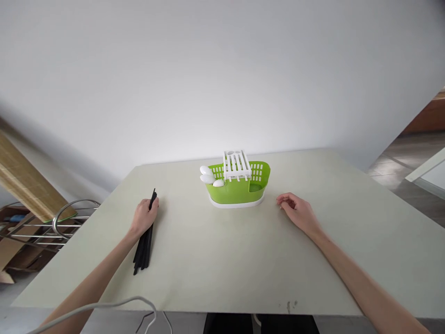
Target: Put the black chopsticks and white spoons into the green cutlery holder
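Note:
My left hand is closed around a bundle of several black chopsticks at the left of the table. Their tips poke out above the fist, and the longer ends point down toward the table's near edge. My right hand rests on the tabletop, fingers loosely bent and the thumb apart from them, with nothing visible in it. Between the hands stands a green basket with a white base, nearer my right hand. White spoons lean out of its left end, and a white slatted rack sits across its top.
The pale table meets a white wall at the back. A grey cable loops across the near left. Beyond the left edge are a metal rack and a long cardboard piece. Dark marks spot the near edge.

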### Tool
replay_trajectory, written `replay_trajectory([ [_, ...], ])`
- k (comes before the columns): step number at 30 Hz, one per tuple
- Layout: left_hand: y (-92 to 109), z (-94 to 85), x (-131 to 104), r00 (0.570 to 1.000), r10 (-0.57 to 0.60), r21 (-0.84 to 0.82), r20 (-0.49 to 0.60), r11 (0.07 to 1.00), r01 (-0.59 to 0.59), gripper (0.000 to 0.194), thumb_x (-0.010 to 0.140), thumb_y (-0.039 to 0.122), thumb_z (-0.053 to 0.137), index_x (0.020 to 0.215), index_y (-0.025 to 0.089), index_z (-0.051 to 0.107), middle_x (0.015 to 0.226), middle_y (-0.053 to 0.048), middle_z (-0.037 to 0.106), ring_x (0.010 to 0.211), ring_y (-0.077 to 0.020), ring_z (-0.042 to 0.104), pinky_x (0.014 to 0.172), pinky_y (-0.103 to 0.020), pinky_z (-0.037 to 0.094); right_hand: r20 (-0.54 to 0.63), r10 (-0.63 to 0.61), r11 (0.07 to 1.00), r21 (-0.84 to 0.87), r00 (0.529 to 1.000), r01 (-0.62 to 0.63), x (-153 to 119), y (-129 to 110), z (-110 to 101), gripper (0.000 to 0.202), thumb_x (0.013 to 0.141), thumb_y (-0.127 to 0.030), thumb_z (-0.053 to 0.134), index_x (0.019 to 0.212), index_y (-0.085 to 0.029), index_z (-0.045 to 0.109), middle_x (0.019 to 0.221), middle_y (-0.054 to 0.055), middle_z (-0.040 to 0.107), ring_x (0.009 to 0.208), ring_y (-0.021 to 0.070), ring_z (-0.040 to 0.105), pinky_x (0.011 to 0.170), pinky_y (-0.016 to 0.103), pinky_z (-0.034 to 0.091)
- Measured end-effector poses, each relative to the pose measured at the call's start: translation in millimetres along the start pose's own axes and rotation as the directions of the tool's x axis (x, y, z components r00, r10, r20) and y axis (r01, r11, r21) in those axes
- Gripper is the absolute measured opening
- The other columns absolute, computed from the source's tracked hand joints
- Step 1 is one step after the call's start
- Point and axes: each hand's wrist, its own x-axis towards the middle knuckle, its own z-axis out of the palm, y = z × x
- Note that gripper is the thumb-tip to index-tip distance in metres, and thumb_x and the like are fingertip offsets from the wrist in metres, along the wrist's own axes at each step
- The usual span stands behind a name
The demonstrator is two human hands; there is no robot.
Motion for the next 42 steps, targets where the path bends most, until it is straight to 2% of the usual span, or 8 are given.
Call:
replay_trajectory([
  [3,-22.2,9.5,1.6,0.998,0.041,0.123,-0.046,0.992,-0.035,0.040,0.093,0.047,0.048,0.104,0.017,0.071,0.125,-0.023,0.068,0.132,-0.0428,0.055,0.110,-0.057,0.044,-0.005,0.001,1.000,-0.001,1.000,-0.001,-0.1,-0.7,-0.6,0.024,0.083,-0.031,0.053,0.096,-0.024,0.072,0.095,0.004,0.078,0.080,0.0198,0.069,0.078,0.033,0.051],
  [6,-39.7,14.5,4.1,0.997,0.001,0.123,-0.073,0.992,0.008,0.057,0.094,0.049,0.045,0.137,0.015,0.061,0.148,-0.024,0.058,0.144,-0.0422,0.047,0.120,-0.061,0.034,0.000,0.001,1.000,-0.004,1.000,-0.001,-0.3,-1.4,-1.2,0.024,0.083,-0.031,0.053,0.096,-0.024,0.072,0.095,0.004,0.078,0.080,0.0197,0.069,0.078,0.033,0.051],
  [11,-50.2,6.4,7.5,0.998,0.003,-0.016,0.059,1.000,-0.002,0.060,0.099,0.051,0.036,0.141,0.015,0.059,0.149,-0.017,0.062,0.142,-0.0333,0.053,0.122,-0.049,0.038,-0.001,0.013,1.000,-0.014,1.000,-0.013,-1.0,-2.1,-1.4,0.024,0.084,-0.031,0.052,0.096,-0.024,0.072,0.096,0.003,0.078,0.081,0.0198,0.070,0.079,0.033,0.051],
  [15,-51.0,-0.8,1.7,0.995,-0.076,-0.013,0.071,0.997,0.077,0.060,0.100,0.050,0.035,0.146,0.017,0.056,0.150,-0.014,0.063,0.137,-0.0334,0.058,0.118,-0.052,0.044,-0.001,0.014,1.000,-0.012,1.000,-0.014,-1.3,-3.1,-1.3,0.024,0.083,-0.032,0.052,0.096,-0.024,0.072,0.095,0.004,0.078,0.079,0.0199,0.069,0.078,0.034,0.051],
  [22,-63.7,-4.8,-8.5,0.973,0.198,0.081,0.120,0.975,-0.208,0.060,0.098,0.050,0.036,0.144,0.015,0.053,0.154,-0.017,0.058,0.147,-0.0338,0.049,0.125,-0.051,0.035,-0.003,0.014,1.000,-0.007,1.000,-0.014,-1.6,-5.4,-1.5,0.024,0.082,-0.032,0.052,0.094,-0.024,0.071,0.094,0.004,0.078,0.079,0.0198,0.069,0.078,0.033,0.051],
  [29,-72.5,-12.4,-15.0,0.991,0.082,0.171,0.106,0.980,-0.099,0.073,0.097,0.060,0.037,0.151,0.012,0.044,0.156,-0.021,0.053,0.152,-0.0388,0.041,0.124,-0.058,0.034,0.005,0.007,1.000,-0.016,1.000,-0.007,-1.2,-5.1,-1.1,0.024,0.082,-0.031,0.052,0.094,-0.024,0.071,0.094,0.003,0.078,0.080,0.0196,0.068,0.080,0.034,0.051],
  [36,-56.8,-14.3,-11.6,0.992,-0.031,0.130,0.118,0.991,0.015,0.085,0.096,0.070,0.041,0.157,0.011,0.039,0.160,-0.024,0.049,0.153,-0.0424,0.039,0.123,-0.061,0.034,0.014,0.003,1.000,-0.015,1.000,-0.002,-1.5,-2.2,-0.8,0.024,0.084,-0.031,0.052,0.096,-0.025,0.071,0.096,0.003,0.078,0.082,0.0196,0.069,0.079,0.033,0.051],
  [42,12.4,-15.3,-13.7,0.990,0.144,-0.003,0.014,0.990,-0.144,0.069,0.103,0.064,0.041,0.155,0.019,0.044,0.158,-0.019,0.052,0.146,-0.0383,0.048,0.118,-0.059,0.040,0.014,0.009,1.000,-0.010,1.000,-0.009,-0.9,-2.7,-0.4,0.022,0.083,-0.031,0.052,0.095,-0.025,0.071,0.095,0.003,0.078,0.081,0.0199,0.069,0.080,0.034,0.052],
])
